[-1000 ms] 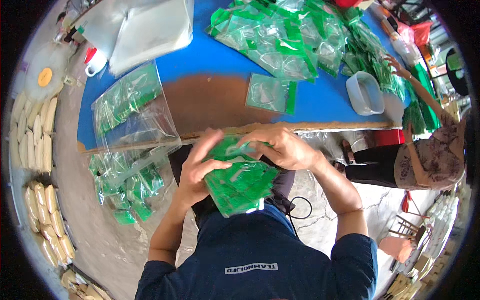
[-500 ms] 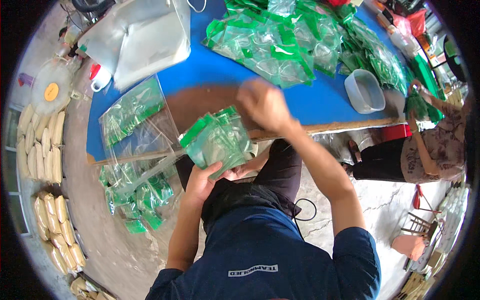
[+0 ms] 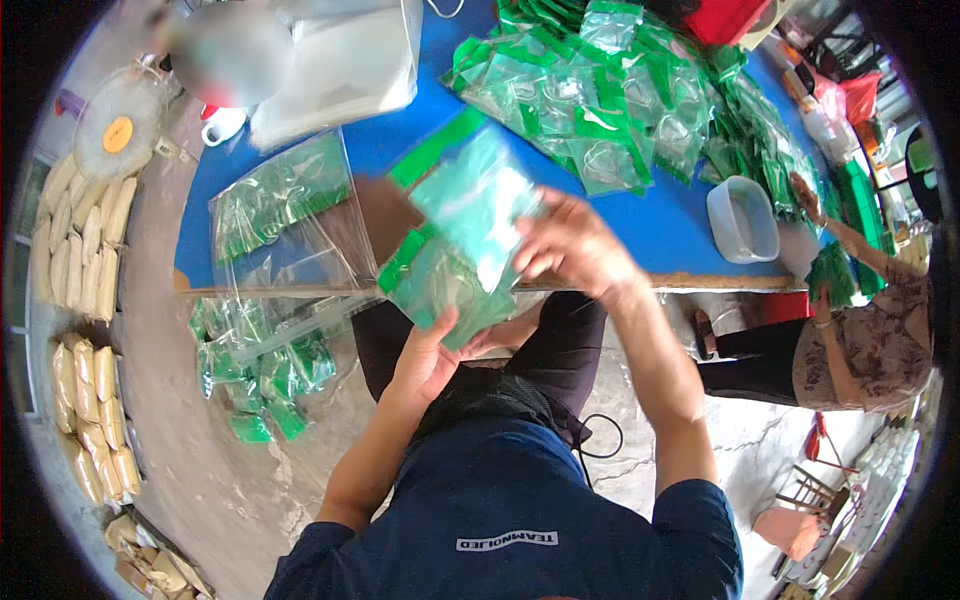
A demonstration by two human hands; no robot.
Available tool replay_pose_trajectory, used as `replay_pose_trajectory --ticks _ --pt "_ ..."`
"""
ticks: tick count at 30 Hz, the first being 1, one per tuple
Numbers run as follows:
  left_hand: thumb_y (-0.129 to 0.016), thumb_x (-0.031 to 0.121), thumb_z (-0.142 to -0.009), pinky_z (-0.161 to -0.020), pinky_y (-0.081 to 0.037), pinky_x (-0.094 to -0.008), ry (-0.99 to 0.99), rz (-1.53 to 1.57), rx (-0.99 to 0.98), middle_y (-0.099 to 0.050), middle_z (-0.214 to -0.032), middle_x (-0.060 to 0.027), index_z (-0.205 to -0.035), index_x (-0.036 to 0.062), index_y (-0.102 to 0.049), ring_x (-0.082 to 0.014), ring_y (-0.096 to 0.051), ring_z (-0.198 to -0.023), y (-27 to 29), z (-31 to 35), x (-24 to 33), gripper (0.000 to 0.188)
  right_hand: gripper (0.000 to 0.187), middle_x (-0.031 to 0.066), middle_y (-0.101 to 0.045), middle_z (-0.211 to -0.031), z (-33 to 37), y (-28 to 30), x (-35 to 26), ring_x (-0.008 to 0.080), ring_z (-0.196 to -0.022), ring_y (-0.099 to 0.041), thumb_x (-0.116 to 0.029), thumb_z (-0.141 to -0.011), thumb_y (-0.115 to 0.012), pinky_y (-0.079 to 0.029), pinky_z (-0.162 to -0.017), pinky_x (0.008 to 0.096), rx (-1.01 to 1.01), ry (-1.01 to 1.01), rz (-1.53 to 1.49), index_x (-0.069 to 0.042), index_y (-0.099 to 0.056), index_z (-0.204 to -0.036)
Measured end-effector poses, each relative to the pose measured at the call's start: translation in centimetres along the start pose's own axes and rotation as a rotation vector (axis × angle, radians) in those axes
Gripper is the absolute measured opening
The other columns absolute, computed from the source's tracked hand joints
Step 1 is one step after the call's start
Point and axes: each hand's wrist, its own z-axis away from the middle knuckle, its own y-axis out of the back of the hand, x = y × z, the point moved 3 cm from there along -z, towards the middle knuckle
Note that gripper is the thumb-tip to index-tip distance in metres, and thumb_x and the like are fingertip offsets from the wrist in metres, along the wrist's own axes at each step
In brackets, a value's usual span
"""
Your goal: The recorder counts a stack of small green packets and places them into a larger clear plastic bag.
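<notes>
My left hand (image 3: 428, 362) is closed on the lower edge of a small stack of clear plastic packets with green bands (image 3: 445, 290), in front of my lap at the table's near edge. Just above that stack, a single clear packet with a green band (image 3: 465, 185) is tilted and blurred by motion. My right hand (image 3: 575, 245) grips its right side between thumb and fingers. A large clear plastic bag (image 3: 285, 265) with green-banded packets inside (image 3: 285, 200) lies to the left, partly hanging over the table edge.
A broad pile of green-banded packets (image 3: 600, 110) covers the far side of the blue table (image 3: 400, 135). A white plastic tub (image 3: 742, 220) stands at the right, clear sheets (image 3: 340, 80) at the far left. Another person (image 3: 850, 350) handles green packets at right. Bagged packets (image 3: 265, 385) lie below left.
My right hand has moved slightly right and down, and a single packet now shows in it above the stack. My left hand still holds the stack. The other person's one hand has reached outward.
</notes>
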Motion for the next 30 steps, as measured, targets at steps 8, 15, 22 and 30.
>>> replay_pose_trajectory --ticks 8,15,22,30 --pt "-0.066 0.012 -0.093 -0.090 -0.053 -0.0359 -0.274 -0.117 0.223 -0.061 -0.120 -0.0115 -0.128 -0.0021 -0.052 -0.0248 -0.063 -0.106 0.1 0.1 0.5 0.040 0.046 0.0168 -0.067 -0.080 -7.6 -0.1 -0.6 0.0297 -0.075 -0.068 -0.037 -0.080 -0.077 -0.052 -0.066 0.0409 0.555 0.436 1.236 0.003 -0.066 -0.101" --pt "-0.068 0.017 -0.091 -0.095 -0.052 -0.0412 -0.176 -0.159 0.139 -0.057 -0.130 -0.0111 -0.136 0.0030 -0.045 -0.0255 -0.060 -0.115 0.3 -0.6 -1.1 0.052 0.061 0.0239 -0.068 -0.096 -19.9 8.2 -3.7 0.0386 -0.086 -0.068 -0.033 -0.081 -0.076 -0.055 -0.077 0.0470 0.508 0.474 1.529 0.006 -0.053 -0.122" --pt "-0.061 0.017 -0.097 -0.098 -0.050 -0.0402 -0.217 0.122 0.155 -0.056 -0.129 -0.0131 -0.136 0.0006 -0.045 -0.0250 -0.060 -0.114 0.4 0.3 1.1 0.045 0.029 0.0113 -0.067 -0.082 -4.5 -4.0 0.7 0.0147 -0.066 -0.067 -0.018 -0.086 -0.072 -0.048 -0.047 0.0270 -0.181 -0.090 0.475 0.005 -0.060 -0.098" --pt "-0.057 0.018 -0.098 -0.092 -0.052 -0.0368 -0.377 -0.357 0.200 -0.060 -0.123 -0.0132 -0.129 -0.0049 -0.051 -0.0239 -0.062 -0.107 -0.1 -0.4 0.4 0.039 0.069 0.0308 -0.060 -0.118 -6.9 4.3 -2.2 0.0416 -0.104 -0.063 -0.059 -0.080 -0.069 -0.051 -0.087 0.0483 0.613 0.659 1.285 -0.004 -0.060 -0.121"
